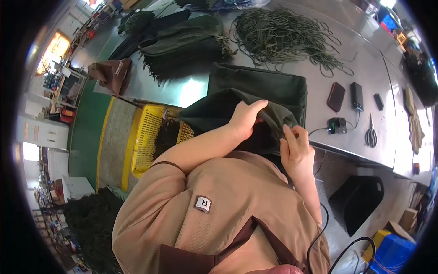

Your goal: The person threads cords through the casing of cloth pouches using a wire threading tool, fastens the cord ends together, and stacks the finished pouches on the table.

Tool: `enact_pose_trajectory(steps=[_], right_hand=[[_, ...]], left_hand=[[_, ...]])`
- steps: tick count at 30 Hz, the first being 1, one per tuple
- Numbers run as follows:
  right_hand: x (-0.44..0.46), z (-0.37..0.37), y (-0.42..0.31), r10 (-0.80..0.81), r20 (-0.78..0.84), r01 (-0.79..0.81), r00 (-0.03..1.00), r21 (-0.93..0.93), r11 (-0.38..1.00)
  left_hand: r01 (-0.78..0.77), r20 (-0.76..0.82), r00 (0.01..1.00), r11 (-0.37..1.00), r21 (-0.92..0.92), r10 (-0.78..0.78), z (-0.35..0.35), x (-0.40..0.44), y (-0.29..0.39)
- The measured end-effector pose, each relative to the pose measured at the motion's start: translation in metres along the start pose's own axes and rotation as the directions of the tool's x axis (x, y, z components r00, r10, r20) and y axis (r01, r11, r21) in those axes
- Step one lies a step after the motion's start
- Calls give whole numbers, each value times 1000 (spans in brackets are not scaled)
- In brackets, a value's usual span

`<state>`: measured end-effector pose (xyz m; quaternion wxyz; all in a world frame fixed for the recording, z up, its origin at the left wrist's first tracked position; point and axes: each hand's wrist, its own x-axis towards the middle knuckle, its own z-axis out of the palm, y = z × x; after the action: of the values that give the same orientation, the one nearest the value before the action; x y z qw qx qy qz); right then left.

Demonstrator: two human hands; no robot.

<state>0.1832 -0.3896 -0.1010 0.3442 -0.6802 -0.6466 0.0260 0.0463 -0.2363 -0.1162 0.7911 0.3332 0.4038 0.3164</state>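
A dark green piece of fabric (219,104) is held up in front of my chest at the table's edge. My left hand (246,119) is closed on its upper edge, with the thumb along the top and the other fingers partly hidden. To the right and slightly lower, my right hand (296,148) pinches the same fabric with bent fingers. Between the two hands the cloth is creased and lifted. Just behind it, a folded stack of dark green fabric (269,84) lies flat on the metal table (319,84).
Tangled green cords (283,36) and fringed green cloth (185,45) lie at the back. On the right are a phone (336,97), a black power bank (357,97), a small cabled device (337,125) and scissors (371,132). A yellow basket (142,141) stands at left, a black bin (356,201) at lower right.
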Motion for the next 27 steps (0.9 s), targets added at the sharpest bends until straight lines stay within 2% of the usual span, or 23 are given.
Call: enact_pose_trajectory(steps=[1,3,4,5,7,9,10,11,13,14,15,17,21,22,23,24,26,27], right_hand=[[7,1,-2,-16,13,16,1000,2,1000],[31,4,-5,-118,-50,126,992,212,969],[36,10,-2,-126,33,112,991,275,955],[39,11,-3,-133,115,94,984,295,951],[46,9,-6,-174,155,109,972,354,929],[44,9,-8,-201,199,118,959,362,925],[46,10,-10,-196,231,101,953,368,924],[49,13,-12,-213,242,112,947,373,921],[57,27,-16,-201,226,80,953,453,888],[58,37,-17,-192,244,39,951,518,854],[56,46,-18,-136,261,-41,956,575,817],[59,48,-22,-154,192,21,969,559,829],[55,41,-24,-221,100,155,970,446,881],[53,38,-24,-180,100,124,979,412,902],[51,35,-24,-138,97,92,986,377,922],[49,36,-25,-205,77,169,976,332,928],[47,39,-32,-205,50,177,978,332,926],[47,41,-34,-202,19,184,979,333,925]], left_hand=[[-8,-13,1000,1000,-14,8,-5,-2,-10],[82,69,992,955,285,-106,9,-28,-14],[107,142,977,945,308,-157,17,-43,-13],[236,62,966,952,196,-252,19,-48,-19],[301,84,938,912,279,-335,12,-56,12],[150,14,989,987,-58,-150,-13,-47,1],[97,-124,987,992,-82,-107,-27,-42,6],[28,-81,996,996,-89,-35,-39,-40,11],[9,-37,999,942,336,4,-37,-44,1],[-124,19,992,991,44,123,-24,-49,-15],[-124,40,992,991,47,122,-26,-45,-15],[-119,178,980,976,180,87,-40,-38,1],[-122,196,975,989,84,104,-48,-54,28],[-229,31,973,972,61,227,-54,-53,40],[-334,-136,931,941,56,338,-58,-50,49],[-335,-134,931,941,56,339,-60,-46,52],[-419,-107,906,901,-110,408,-62,-40,53],[-421,-104,906,901,-109,411,-58,-38,49]])
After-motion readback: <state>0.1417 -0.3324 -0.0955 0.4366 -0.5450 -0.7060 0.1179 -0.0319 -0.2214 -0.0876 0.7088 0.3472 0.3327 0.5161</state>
